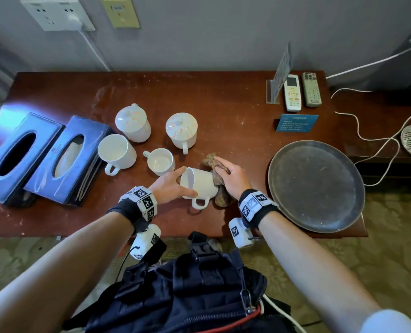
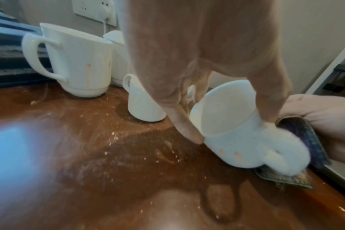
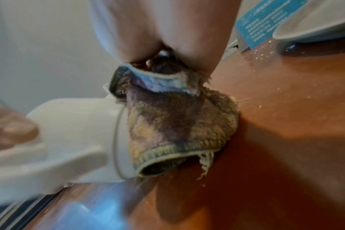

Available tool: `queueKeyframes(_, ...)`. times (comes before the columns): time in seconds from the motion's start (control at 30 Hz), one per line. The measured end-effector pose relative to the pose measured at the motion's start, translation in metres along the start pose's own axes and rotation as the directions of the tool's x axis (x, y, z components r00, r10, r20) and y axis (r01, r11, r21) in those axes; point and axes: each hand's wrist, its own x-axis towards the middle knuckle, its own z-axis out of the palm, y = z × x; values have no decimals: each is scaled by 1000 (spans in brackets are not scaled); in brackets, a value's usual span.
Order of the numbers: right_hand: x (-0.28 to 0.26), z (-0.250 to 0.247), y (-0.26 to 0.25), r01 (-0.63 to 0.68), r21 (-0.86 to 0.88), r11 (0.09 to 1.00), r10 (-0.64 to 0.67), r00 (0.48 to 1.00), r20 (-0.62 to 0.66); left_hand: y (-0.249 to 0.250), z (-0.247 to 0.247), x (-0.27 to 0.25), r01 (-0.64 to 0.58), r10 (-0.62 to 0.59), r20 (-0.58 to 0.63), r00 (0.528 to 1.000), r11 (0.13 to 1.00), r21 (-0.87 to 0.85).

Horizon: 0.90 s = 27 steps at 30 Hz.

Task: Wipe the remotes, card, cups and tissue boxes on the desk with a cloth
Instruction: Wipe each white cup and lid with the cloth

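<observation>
White cup [image 1: 199, 182] lying tipped on its side near the front edge of the desk [image 1: 223, 104], mouth facing left, handle pointing toward the front edge; left hand [image 1: 169, 185] gripping it at the rim, thumb and fingers curling round the mouth. Right hand [image 1: 230, 176] clutching a brown cloth [image 1: 220, 188] and pressing it against the cup's base. Standing toward the left end: two dark tissue boxes [image 1: 41, 155], four more white cups [image 1: 161, 162]; lying at the back right corner: two remotes [image 1: 301, 92], with a blue card [image 1: 296, 123] just in front of them.
</observation>
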Motion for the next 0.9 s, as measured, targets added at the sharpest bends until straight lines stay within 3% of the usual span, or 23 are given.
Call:
queueKeyframes(0.23,-9,-20,-1,4,62,998,5,989,-149,20,-1,2,-108,132,-85,988,964,242)
queueKeyframes(0.47,-9,-27,0,9,91,996,12,974,-225,31,10,1,-97,129,-125,984,967,236)
queueKeyframes(0.6,-15,-29,4,11,89,996,9,976,-218,34,12,-2,-98,128,-165,978,979,180)
queueKeyframes(0.7,-20,-31,7,0,117,993,25,976,-217,35,11,-3,-12,35,-200,979,994,112)
queueKeyframes(0.77,-24,-32,3,5,151,988,27,978,-207,34,10,-1,31,-2,-190,982,988,153)
queueKeyframes(0.9,-32,-18,-14,54,140,989,-42,995,-87,35,10,1,8,25,-174,984,982,189)
